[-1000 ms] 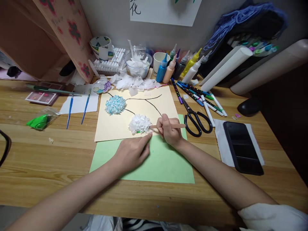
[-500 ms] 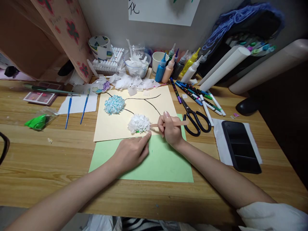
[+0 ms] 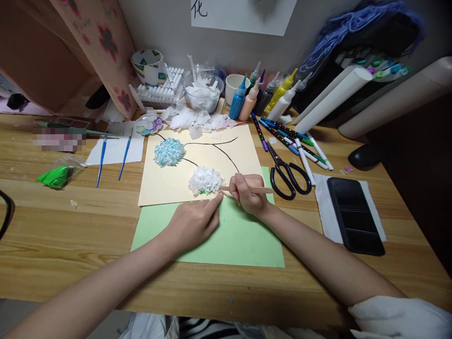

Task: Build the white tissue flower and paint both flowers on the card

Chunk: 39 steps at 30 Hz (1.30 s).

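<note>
My right hand (image 3: pixel 248 194) is closed round a flat wooden craft stick (image 3: pixel 262 190). The stick's left tip touches the right edge of a white paper-scrap flower (image 3: pixel 205 180), which has a bit of green showing at its bottom. My left hand (image 3: pixel 195 223) rests on the papers below that flower, its index finger stretched to the flower's lower right and the other fingers curled; it holds nothing visible. A cream sheet (image 3: pixel 165 188) carries this flower, a blue-and-white flower (image 3: pixel 169 152) and thin dark drawn branches (image 3: pixel 208 144). Beneath lies a green sheet (image 3: pixel 240 245).
Black-handled scissors (image 3: pixel 287 174) lie right of the sheets, beside several markers (image 3: pixel 293 141). Paint bottles (image 3: pixel 249 101), white paper scraps (image 3: pixel 194 120) and a clear bowl (image 3: pixel 203 92) stand behind. Two paintbrushes (image 3: pixel 101 162) lie left; a black paint box (image 3: pixel 355 214) lies right.
My right hand has tilted so that the stick's outer end is lower and the stick lies nearly level. My left hand stays in place. The view has shifted slightly.
</note>
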### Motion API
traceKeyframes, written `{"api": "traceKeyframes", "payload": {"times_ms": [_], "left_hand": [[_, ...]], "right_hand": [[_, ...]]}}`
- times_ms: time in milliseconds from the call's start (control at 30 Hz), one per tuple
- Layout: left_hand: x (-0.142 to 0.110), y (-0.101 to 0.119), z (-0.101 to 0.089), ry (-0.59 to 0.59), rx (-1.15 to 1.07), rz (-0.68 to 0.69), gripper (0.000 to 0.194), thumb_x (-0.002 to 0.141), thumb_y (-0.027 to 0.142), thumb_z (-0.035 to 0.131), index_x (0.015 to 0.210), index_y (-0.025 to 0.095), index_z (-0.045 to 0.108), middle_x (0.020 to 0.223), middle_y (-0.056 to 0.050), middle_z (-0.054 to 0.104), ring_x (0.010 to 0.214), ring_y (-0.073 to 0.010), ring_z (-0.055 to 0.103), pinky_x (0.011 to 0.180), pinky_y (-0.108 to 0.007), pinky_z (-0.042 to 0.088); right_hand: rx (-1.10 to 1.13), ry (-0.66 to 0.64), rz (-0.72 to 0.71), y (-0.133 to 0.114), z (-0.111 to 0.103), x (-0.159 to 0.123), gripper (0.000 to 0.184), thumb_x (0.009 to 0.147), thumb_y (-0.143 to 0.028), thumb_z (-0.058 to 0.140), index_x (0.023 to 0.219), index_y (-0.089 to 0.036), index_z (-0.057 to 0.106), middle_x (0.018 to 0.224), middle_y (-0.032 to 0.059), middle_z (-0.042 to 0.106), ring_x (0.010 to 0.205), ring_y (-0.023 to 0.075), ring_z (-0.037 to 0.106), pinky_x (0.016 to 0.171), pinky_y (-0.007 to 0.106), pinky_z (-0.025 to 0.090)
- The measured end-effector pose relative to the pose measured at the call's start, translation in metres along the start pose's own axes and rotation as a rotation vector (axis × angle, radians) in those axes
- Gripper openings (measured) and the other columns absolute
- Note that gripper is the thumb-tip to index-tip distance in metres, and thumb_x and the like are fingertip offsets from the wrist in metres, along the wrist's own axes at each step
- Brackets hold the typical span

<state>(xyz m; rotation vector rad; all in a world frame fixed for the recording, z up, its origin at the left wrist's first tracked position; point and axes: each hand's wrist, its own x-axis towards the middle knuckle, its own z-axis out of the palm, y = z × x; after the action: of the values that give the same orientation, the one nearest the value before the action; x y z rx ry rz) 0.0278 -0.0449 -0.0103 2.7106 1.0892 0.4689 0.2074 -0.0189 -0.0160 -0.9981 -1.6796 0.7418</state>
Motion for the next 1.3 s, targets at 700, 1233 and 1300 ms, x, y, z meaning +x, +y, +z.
{"api": "traceKeyframes", "payload": {"times_ms": [700, 1233, 1300], "left_hand": [[0.001, 0.000, -0.001, -0.022, 0.014, -0.003, 0.035, 0.088, 0.020, 0.045, 0.121, 0.012, 0.053, 0.084, -0.003, 0.074, 0.063, -0.0187, 0.068, 0.048, -0.030, 0.047], [0.001, 0.001, -0.001, -0.009, -0.003, -0.017, 0.034, 0.088, 0.019, 0.044, 0.120, 0.013, 0.053, 0.084, -0.004, 0.075, 0.064, -0.0182, 0.068, 0.049, -0.028, 0.047], [0.001, 0.001, -0.002, -0.017, -0.006, -0.022, 0.034, 0.088, 0.020, 0.044, 0.121, 0.013, 0.053, 0.084, -0.004, 0.075, 0.065, -0.0179, 0.068, 0.050, -0.027, 0.047]], "right_hand": [[0.074, 0.034, 0.375, -0.012, 0.005, 0.011, 0.054, 0.095, -0.048, 0.030, 0.050, -0.021, 0.042, 0.036, -0.0055, 0.038, 0.037, 0.0079, 0.044, 0.048, 0.023, 0.041], [-0.115, 0.051, 0.045, -0.005, 0.004, 0.000, 0.052, 0.096, -0.033, 0.028, 0.047, -0.021, 0.040, 0.040, -0.0032, 0.041, 0.040, 0.0083, 0.041, 0.048, 0.025, 0.035], [-0.122, 0.043, 0.062, -0.006, 0.004, 0.000, 0.052, 0.096, -0.034, 0.027, 0.048, -0.021, 0.040, 0.041, -0.0030, 0.042, 0.040, 0.0086, 0.043, 0.049, 0.025, 0.037]]}}
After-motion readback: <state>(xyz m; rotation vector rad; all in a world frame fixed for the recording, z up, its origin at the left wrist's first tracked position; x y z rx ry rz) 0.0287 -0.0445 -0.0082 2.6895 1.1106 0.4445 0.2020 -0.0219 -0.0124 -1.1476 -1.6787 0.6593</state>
